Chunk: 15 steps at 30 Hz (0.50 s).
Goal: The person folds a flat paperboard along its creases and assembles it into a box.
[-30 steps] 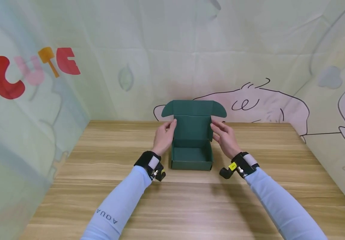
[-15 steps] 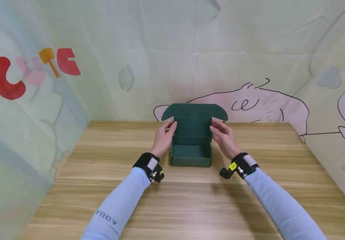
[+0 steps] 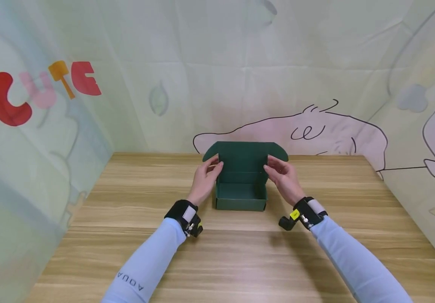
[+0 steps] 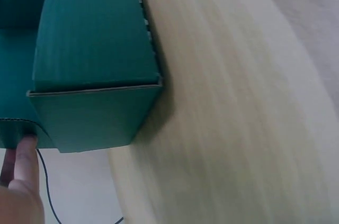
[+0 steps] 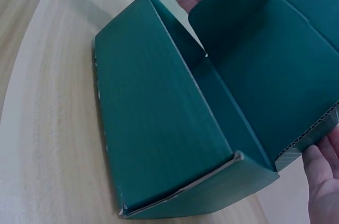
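A dark green cardboard mailer box [image 3: 241, 204] rests on the table with its lid [image 3: 243, 163] raised at the back. The lid's front flap, with rounded ears at both ends, sticks up against the wall. My left hand [image 3: 204, 180] pinches the lid's left edge, thumb in front and fingers partly hidden behind. On the opposite edge my right hand [image 3: 285, 180] grips the lid the same way. In the left wrist view my left thumb [image 4: 26, 155] presses a side flap beside the box wall [image 4: 95, 118]. The right wrist view looks into the bare inside [image 5: 222, 97].
The wood-grain table [image 3: 232, 261] reaches back to a printed cloth wall [image 3: 217, 75] close behind the box. Both wrists wear black straps with small cameras, the left one [image 3: 182, 216] and the right one [image 3: 308, 212] on either side of the box.
The lid has tipped forward, its top flap sinking lower in the head view. Both hands have come down slightly with it, keeping hold of its edges. The box front has shifted a little backward.
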### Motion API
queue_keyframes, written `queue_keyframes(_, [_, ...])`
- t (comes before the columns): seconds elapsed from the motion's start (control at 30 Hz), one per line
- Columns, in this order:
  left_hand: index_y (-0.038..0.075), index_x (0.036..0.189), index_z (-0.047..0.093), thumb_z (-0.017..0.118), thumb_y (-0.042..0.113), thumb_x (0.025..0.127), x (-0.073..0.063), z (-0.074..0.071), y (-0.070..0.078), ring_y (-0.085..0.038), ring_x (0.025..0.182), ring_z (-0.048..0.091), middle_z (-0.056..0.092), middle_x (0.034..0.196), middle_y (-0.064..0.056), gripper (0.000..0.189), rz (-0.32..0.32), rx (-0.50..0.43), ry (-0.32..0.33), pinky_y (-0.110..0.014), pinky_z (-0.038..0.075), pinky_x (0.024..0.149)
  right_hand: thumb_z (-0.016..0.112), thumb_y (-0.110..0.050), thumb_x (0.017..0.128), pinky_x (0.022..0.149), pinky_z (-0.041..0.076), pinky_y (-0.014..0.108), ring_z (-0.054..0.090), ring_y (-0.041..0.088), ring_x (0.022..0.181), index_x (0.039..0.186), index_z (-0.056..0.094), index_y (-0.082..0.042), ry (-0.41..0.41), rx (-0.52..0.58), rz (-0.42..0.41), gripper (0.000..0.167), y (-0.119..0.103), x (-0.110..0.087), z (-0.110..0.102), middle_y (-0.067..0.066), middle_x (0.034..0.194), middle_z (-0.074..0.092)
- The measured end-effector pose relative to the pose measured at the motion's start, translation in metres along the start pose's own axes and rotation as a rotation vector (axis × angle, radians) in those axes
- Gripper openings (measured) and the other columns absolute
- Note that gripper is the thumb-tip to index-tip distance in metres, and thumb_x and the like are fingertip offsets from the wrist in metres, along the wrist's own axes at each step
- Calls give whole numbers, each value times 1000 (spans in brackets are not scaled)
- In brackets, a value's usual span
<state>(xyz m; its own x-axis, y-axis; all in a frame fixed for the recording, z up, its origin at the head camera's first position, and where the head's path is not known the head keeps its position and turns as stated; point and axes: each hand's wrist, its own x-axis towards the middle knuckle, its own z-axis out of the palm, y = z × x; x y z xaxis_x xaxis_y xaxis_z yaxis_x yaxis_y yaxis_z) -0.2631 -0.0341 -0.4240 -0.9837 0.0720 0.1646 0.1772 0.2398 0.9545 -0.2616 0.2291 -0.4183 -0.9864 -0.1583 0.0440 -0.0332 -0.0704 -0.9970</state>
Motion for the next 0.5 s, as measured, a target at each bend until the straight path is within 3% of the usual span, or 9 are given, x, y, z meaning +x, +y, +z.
queue_keyframes(0.2, [6,148,49,54,32,104,-4,-1,-6,-34,132,54,58,143,-16,51,18,11,-20,-47,49,108,57,-14,103,96,48,9,49,9,116,153,32,5,4,-63,-6,59,3,-4,-2,-11,125,53])
queue_keyframes(0.4, [4,146,51,57,27,103,-8,-2,-10,-35,133,55,57,144,-18,49,32,3,-24,-48,51,106,62,-16,100,99,47,10,49,15,130,150,38,2,31,-177,-10,59,6,-7,-3,15,152,48])
queue_keyframes(0.5, [2,143,53,59,22,103,-10,-3,-13,-36,132,56,58,141,-20,46,47,-31,-23,-48,53,104,65,-15,98,99,47,11,51,13,130,145,46,-4,45,-199,-27,51,7,-9,-2,14,150,50])
